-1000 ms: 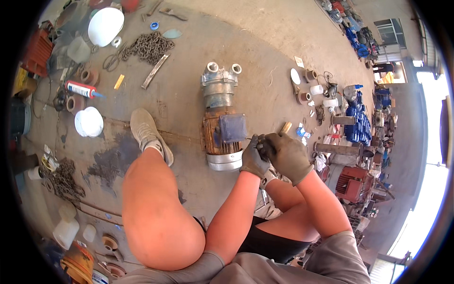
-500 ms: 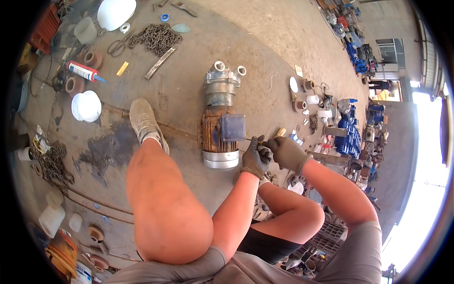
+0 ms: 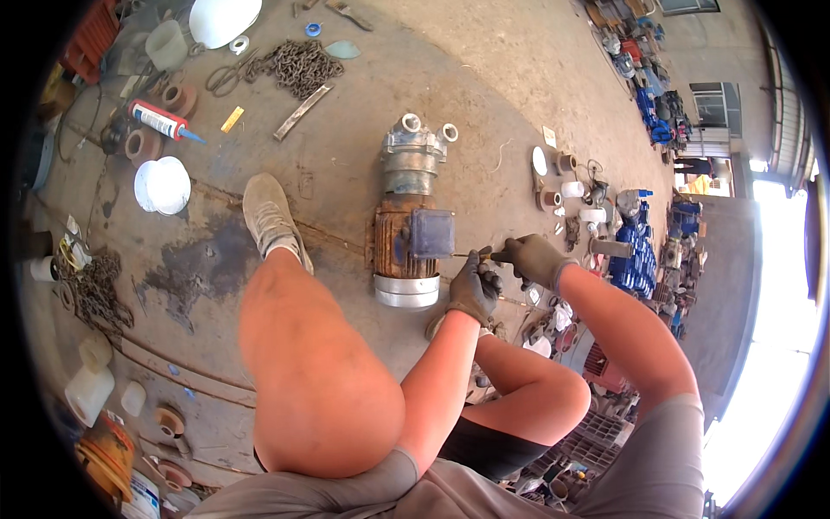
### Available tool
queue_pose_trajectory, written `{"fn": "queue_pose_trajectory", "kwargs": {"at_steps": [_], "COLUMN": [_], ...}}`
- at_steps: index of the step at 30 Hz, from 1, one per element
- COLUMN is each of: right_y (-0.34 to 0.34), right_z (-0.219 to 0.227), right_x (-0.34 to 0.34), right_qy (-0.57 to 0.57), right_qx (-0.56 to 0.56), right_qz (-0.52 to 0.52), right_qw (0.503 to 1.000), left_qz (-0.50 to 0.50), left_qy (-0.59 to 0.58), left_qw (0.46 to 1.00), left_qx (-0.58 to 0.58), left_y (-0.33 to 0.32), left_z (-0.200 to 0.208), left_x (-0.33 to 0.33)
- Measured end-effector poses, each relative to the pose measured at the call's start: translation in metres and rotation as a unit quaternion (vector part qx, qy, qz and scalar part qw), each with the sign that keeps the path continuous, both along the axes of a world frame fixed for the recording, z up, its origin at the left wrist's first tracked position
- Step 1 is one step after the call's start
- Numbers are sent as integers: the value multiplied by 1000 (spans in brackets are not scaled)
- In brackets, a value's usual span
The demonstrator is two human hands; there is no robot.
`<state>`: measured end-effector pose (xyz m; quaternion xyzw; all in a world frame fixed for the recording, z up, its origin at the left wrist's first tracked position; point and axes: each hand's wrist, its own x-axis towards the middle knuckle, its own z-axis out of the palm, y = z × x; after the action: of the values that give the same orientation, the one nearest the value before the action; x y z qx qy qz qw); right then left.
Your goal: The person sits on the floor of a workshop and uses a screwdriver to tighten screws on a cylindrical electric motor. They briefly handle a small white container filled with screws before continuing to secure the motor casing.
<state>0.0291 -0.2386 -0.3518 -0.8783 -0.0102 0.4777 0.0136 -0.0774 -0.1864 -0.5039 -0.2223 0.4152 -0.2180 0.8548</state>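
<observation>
Rusted metal forms the finned body of the motor [image 3: 391,244], which lies on the concrete floor [image 3: 337,195] just beyond the hands, with a grey pump head [image 3: 411,164] at its far end. A blue-grey terminal box [image 3: 432,233] sits on the body toward the person's right; this orientation appears to leave its near side accessible to both hands. Cover in place; interior not visible.

Right hand [image 3: 536,261]: gloved, fingers closed around the handle end of a slim tool [image 3: 487,256]. Left hand [image 3: 474,290]: gloved, thumb and forefinger pinching the shaft nearer the box, remaining fingers curled. The two-point hold probably keeps the thin shaft aligned with the box edge. Whether the tip makes contact cannot be determined.

Containers on the left side are set well apart from the motor, which probably preserves working room:
- White tub [image 3: 171,186]: beyond the left foot; contents not discernible.
- Sealant cartridge [image 3: 157,118]: red, blue nozzle; contents enclosed.
- Translucent container [image 3: 166,45]: near the large white bowl [image 3: 225,19]; contents not discernible.
- Pale jug [image 3: 88,396]: near the lower left; fill level indeterminate.
</observation>
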Motion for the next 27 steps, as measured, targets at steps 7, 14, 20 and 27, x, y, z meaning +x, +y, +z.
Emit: {"fn": "queue_pose_trajectory", "kwargs": {"at_steps": [7, 14, 20, 27], "right_y": [0, 17, -24, 31], "right_z": [0, 13, -10, 27], "right_x": [-12, -25, -18, -13], "right_qy": [-68, -200, -62, -121], "right_qx": [-14, 32, 2, 15], "right_qz": [332, 276, 285, 375], "right_qw": [941, 940, 957, 919], "left_qz": [-9, -33, -7, 17], "left_qy": [17, 69, 46, 64], "left_qw": [1000, 996, 999, 997], "left_qx": [8, 37, 21, 32], "left_y": [-5, -1, -12, -11], "left_z": [-7, -13, -5, -21], "left_x": [-3, 3, -2, 0]}}
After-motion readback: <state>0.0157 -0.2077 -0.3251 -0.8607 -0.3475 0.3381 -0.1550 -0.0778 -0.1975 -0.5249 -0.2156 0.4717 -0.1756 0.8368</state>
